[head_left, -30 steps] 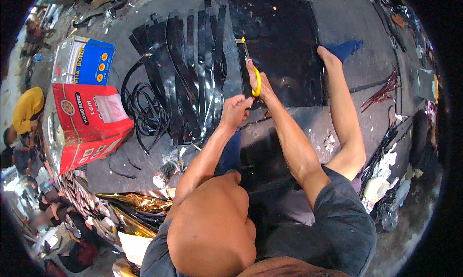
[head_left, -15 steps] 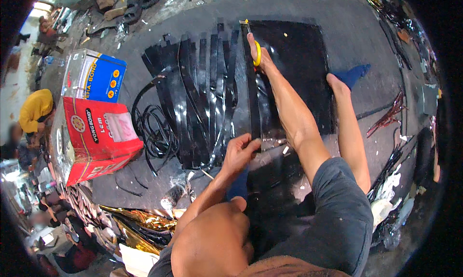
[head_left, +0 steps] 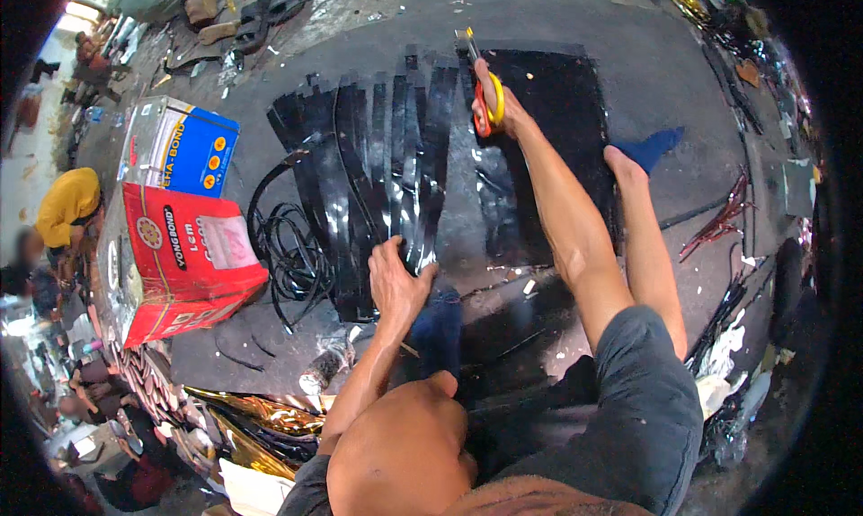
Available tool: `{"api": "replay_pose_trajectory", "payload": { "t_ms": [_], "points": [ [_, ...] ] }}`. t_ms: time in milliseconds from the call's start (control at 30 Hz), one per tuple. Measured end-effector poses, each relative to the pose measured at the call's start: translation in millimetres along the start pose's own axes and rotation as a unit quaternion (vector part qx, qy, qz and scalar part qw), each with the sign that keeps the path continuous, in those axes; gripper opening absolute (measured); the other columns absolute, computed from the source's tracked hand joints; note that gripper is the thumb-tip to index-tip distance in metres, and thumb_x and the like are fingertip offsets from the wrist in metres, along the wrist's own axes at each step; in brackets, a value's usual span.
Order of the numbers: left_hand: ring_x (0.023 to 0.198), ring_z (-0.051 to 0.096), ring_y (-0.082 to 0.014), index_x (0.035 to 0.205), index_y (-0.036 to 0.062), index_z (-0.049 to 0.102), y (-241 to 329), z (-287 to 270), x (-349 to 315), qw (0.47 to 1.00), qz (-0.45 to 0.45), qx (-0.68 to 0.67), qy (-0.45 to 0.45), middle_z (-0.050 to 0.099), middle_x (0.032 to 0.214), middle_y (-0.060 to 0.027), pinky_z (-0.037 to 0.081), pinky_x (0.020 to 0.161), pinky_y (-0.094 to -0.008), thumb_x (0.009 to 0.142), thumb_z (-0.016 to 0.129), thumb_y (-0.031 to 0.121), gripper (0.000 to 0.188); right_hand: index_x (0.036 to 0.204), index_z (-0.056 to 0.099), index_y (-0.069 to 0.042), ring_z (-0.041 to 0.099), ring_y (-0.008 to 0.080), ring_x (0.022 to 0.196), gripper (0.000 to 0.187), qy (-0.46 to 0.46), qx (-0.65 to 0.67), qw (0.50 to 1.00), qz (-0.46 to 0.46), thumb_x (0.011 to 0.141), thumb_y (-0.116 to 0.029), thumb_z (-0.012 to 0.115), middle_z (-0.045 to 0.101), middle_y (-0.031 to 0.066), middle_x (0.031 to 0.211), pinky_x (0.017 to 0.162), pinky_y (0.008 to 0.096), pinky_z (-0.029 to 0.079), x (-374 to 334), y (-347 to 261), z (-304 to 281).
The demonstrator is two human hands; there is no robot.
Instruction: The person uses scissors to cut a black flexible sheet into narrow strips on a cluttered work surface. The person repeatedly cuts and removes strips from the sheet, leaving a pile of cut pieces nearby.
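In my right hand [head_left: 496,105] is a pair of scissors [head_left: 496,100] with yellow and red handles. Its blades point away from me, above the far left corner of a black sheet [head_left: 548,147] lying flat. Several long black strips [head_left: 360,183] are spread side by side left of that sheet. My left hand [head_left: 398,282] rests over the near ends of the rightmost strips, thumb and fingers apart. What lies under its palm is hidden. Grey surface shows between the strips and the sheet.
A red carton [head_left: 193,255] and a blue and white carton [head_left: 184,147] stand at the left. Beside them lies a coil of thin black strip [head_left: 292,251]. Gold foil [head_left: 270,413] lies near the lower left. My bare legs flank the work, and other people sit far left.
My left hand has moved left with a black strip, which now lies among the others, and its fingers have spread. My right hand has shifted slightly right with the scissors, away from the strip.
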State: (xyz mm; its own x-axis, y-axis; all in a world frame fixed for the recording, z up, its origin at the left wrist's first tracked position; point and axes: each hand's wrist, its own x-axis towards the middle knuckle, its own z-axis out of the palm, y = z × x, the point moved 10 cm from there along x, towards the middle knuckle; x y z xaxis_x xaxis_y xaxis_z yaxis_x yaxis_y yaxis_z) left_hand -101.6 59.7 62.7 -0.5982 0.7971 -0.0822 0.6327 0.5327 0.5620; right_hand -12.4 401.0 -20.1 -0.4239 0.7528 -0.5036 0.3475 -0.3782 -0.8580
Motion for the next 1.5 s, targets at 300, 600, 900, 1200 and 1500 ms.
{"api": "replay_pose_trajectory", "payload": {
  "t_ms": [300,600,900,1200,1500],
  "points": [
    [0.101,0.062,-0.0276,0.119,-0.0053,0.054,-40,213,11,0.889,-0.215,-0.372,-0.160,0.063,0.113,-0.0168,0.047,0.088,-0.0350,0.074,0.072,0.016,0.053,0.063,0.051,-0.005,0.046,0.0169,0.035,0.087,0.025,0.104,0.991,0.076,0.077,-0.086,0.022,0.045,0.0044,0.046,0.036,0.0281,0.040,-202,120,-17],
    [0.055,0.059,-0.0159,0.071,0.0008,0.066,10,199,19,0.954,-0.120,-0.214,-0.173,0.061,0.060,-0.0062,0.044,0.054,-0.0297,0.077,0.072,0.019,0.020,0.072,0.053,-0.001,0.053,0.0196,0.043,0.081,-0.016,0.091,0.965,0.245,0.083,-0.079,0.032,0.051,0.0078,0.055,0.044,0.0335,0.045,-386,213,17],
    [0.044,0.055,-0.0134,0.062,0.0016,0.061,-12,192,28,0.856,-0.239,-0.375,-0.265,0.059,0.056,-0.0077,0.041,0.040,-0.0263,0.078,0.070,0.011,0.021,0.081,0.052,-0.002,0.058,0.0193,0.049,0.087,-0.134,0.107,0.946,0.274,0.077,-0.085,0.028,0.054,0.0089,0.059,0.046,0.0298,0.047,-411,222,85],
    [0.046,0.055,-0.0134,0.060,0.0026,0.060,-7,184,33,0.887,-0.219,-0.316,-0.256,0.061,0.058,-0.0073,0.043,0.041,-0.0255,0.078,0.070,0.013,0.023,0.081,0.052,-0.002,0.058,0.0191,0.049,0.085,-0.099,0.088,0.951,0.279,0.080,-0.083,0.026,0.054,0.0089,0.058,0.046,0.0295,0.048,-379,229,89],
    [0.046,0.056,-0.0137,0.071,0.0054,0.057,-3,189,28,0.859,-0.222,-0.361,-0.286,0.058,0.059,-0.0058,0.044,0.040,-0.0261,0.084,0.067,0.015,0.019,0.073,0.052,0.000,0.055,0.0219,0.043,0.086,-0.085,0.131,0.962,0.222,0.076,-0.084,0.036,0.049,0.0089,0.053,0.043,0.0338,0.047,-359,220,74]
  ]
}}
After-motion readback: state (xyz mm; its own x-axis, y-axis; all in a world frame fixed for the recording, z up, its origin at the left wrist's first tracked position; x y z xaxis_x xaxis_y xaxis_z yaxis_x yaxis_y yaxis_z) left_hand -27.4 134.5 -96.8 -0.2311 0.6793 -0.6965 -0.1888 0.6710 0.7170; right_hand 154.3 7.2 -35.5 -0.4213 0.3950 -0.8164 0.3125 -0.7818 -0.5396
